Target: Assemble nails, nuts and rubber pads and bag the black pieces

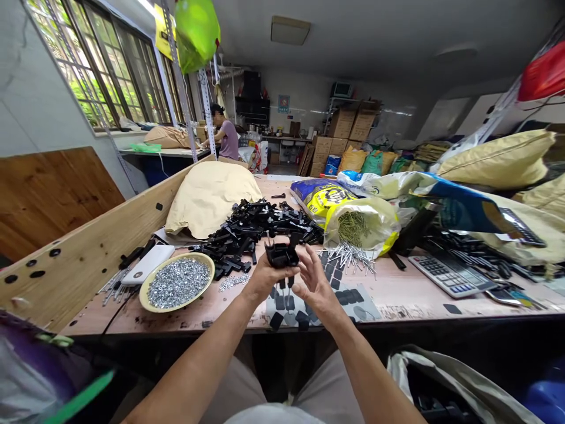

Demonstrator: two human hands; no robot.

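My left hand (263,278) is closed around a black plastic part (282,255), which it holds above the front of the workbench. Just to the right, my right hand (316,281) has its fingers spread and curved toward that part; whether a fingertip touches it I cannot tell. Behind both hands lies a heap of black plastic parts (265,221). Below them, black adhesive pads (348,296) sit on a pale backing sheet (369,306). Left of my hands is a yellow bowl (145,299) of small metal nuts (179,282), with a few loose nuts (233,282) beside it.
Metal rods (353,259) lie before an open bag (371,215) of brass-coloured screws (353,228). A calculator (450,275) is at right, a white box (148,265) at left. A cloth sack (214,197) stands behind by the wooden side board (97,265). A person (227,135) sits farther back.
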